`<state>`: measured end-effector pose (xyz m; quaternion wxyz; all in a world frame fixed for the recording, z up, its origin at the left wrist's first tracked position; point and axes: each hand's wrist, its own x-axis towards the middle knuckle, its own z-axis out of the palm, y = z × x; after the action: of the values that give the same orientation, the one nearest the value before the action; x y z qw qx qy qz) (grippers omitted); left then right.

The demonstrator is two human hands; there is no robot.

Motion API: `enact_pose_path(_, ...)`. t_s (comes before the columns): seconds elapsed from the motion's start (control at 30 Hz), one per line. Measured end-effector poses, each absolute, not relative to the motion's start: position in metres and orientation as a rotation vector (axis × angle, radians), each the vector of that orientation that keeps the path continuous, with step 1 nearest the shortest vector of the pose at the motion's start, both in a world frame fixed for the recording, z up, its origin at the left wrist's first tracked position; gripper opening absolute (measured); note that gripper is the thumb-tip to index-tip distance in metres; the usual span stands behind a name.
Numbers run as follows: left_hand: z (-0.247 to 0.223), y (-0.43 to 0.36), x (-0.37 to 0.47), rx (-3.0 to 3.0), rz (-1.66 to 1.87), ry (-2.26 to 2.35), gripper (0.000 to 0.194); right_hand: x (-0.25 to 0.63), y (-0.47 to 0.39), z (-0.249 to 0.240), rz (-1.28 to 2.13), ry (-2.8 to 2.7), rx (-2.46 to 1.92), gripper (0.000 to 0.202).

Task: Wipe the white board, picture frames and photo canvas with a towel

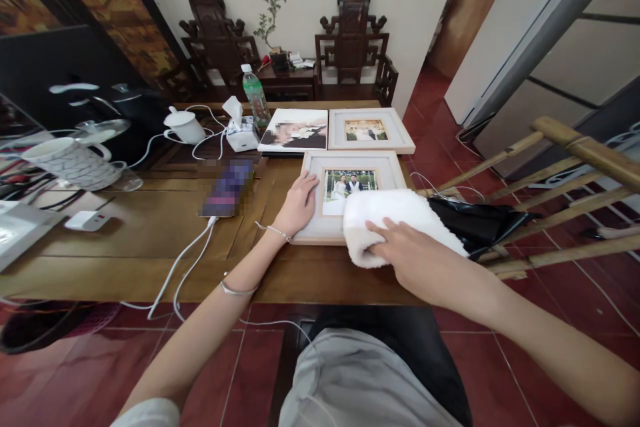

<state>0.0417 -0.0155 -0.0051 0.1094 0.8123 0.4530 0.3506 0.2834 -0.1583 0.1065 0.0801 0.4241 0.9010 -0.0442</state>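
Observation:
A framed photo of two people [313, 220] lies flat on the wooden table [285, 287] in front of me. My left hand [299, 203] rests on the frame's left edge, its fingers spread and nothing held. A folded white fluffy cloth [400, 207] covers the frame's lower right corner. My right hand [407, 257] grips the cloth, with some fingers on top and the others tucked into its fold. Just behind are a second light frame [400, 130] and, to its left, a photo panel [295, 130] lying on something dark.
A phone [227, 190] with white cables lies left of the frame. Farther back are a tissue box [243, 135], a green-labelled bottle [256, 95], a lidded cup [184, 125] and a patterned mug [75, 163]. A bamboo rack [565, 200] and black bag [480, 220] are at right.

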Motion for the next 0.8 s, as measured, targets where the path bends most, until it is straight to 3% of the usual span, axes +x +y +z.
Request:
enact_pose_path(0.27,-0.005,-0.015,0.04,2.42,0.987,1.333,0.038,0.297,-0.088,0.067,0.103,2.684,1.542,0.067)
enact_pose_path(0.5,-0.004,-0.016,0.039,2.408,0.989,1.353,0.036,0.297,-0.006,0.059,0.35,2.653,1.697,0.062)
enact_pose_path(0.67,-0.003,-0.017,0.041,2.41,1.0,1.362,0.036,0.285,-0.044,0.063,0.336,2.6,1.581,0.049)
enact_pose_path(0.8,-0.004,-0.017,0.042,2.405,1.015,1.367,0.036,0.283,-0.103,0.095,0.036,2.61,1.443,0.049)
